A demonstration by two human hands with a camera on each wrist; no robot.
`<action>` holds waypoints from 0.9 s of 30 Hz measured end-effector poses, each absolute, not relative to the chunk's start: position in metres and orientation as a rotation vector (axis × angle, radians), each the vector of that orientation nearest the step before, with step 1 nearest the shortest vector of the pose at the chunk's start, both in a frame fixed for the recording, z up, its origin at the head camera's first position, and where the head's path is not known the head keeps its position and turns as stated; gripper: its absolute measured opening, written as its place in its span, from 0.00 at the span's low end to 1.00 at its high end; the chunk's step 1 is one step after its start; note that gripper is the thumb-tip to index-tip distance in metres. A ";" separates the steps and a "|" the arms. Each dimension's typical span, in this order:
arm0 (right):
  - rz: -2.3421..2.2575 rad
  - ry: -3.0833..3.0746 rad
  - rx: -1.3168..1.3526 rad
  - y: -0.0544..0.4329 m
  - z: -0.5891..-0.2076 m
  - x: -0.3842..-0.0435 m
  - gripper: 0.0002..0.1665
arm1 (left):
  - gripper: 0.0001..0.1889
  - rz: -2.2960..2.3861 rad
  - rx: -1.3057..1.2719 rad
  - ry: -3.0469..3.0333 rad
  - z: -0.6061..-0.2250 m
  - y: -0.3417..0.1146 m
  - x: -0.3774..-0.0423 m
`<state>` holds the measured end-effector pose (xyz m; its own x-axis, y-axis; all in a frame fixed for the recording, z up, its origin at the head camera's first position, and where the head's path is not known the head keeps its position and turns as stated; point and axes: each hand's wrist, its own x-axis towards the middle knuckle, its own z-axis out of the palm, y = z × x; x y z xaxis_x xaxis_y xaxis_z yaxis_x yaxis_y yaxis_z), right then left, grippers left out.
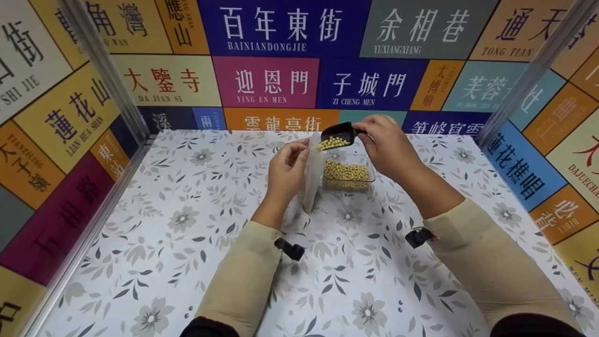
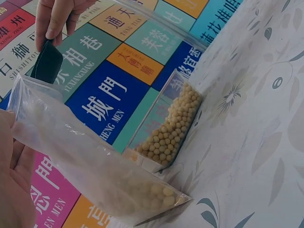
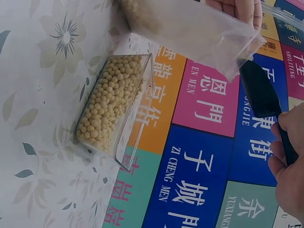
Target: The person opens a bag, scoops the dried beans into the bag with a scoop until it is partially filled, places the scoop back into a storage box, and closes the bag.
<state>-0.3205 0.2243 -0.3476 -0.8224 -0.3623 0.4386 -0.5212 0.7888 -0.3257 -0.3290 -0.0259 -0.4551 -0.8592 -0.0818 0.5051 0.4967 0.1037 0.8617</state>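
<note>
My right hand (image 1: 386, 142) grips the handle of a black scoop (image 1: 352, 133), which carries several round yellow beans (image 1: 336, 142). The scoop's front edge is at the mouth of a translucent plastic bag (image 1: 310, 180). With its fingers and thumb, my left hand (image 1: 286, 171) pinches the bag near its top and holds it upright. Some beans show through the bag's bottom corner in the left wrist view (image 2: 156, 194). Just right of the bag, a clear rectangular box (image 3: 134, 142) stands on the table, partly filled with the same beans.
A white tablecloth (image 1: 182, 262) with grey flowers and leaves covers the table. Colourful panels (image 1: 271, 82) with printed characters enclose it at the back and both sides. Dark wrist bands (image 1: 290, 249) sit on both sleeves.
</note>
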 end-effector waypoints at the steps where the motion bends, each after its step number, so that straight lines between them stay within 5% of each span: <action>1: 0.624 -2.617 0.681 0.224 -0.348 -0.320 0.19 | 0.06 -1.808 -0.405 -1.958 -0.455 -0.026 -0.329; 27: 0.912 -2.705 0.442 0.266 -0.359 -0.329 0.23 | 0.06 -1.806 -0.403 -1.931 -0.455 -0.028 -0.328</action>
<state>-0.3291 0.2665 -0.3589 -0.9222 -0.2029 0.3292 -0.3608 0.7577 -0.5438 -0.3280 -0.0279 -0.4555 -0.8500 -0.0983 0.5176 0.5098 0.0942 0.8551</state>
